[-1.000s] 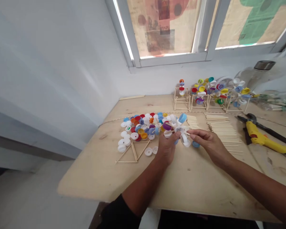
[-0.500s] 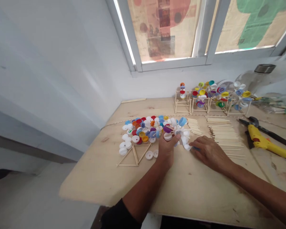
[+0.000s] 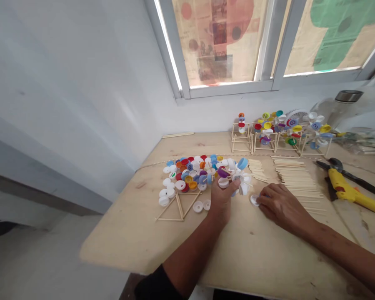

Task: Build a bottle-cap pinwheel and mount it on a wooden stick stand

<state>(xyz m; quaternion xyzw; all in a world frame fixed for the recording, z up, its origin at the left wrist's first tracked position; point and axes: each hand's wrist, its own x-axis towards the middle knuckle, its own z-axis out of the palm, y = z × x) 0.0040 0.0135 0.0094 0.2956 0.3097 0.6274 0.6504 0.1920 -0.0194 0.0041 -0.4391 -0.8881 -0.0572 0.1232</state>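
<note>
My left hand (image 3: 221, 199) grips a small wheel of bottle caps on sticks (image 3: 236, 177), held just above the wooden table (image 3: 256, 246). My right hand (image 3: 279, 206) rests low on the table to the right, its fingertips pinched on a white cap (image 3: 254, 200). A pile of coloured and white bottle caps (image 3: 190, 173) lies left of the wheel. Thin wooden sticks joined in a triangle frame (image 3: 178, 207) lie in front of that pile.
Rows of loose sticks (image 3: 296, 179) lie right of my hands. Several finished cap wheels on stick frames (image 3: 278, 131) stand along the wall. A yellow glue gun (image 3: 350, 191) and pliers lie at the right. A large glass jar (image 3: 340, 106) sits in the back right corner.
My right hand has dropped from beside the cap wheel down to the table and closed its fingers on a white cap. My left hand keeps hold of the wheel.
</note>
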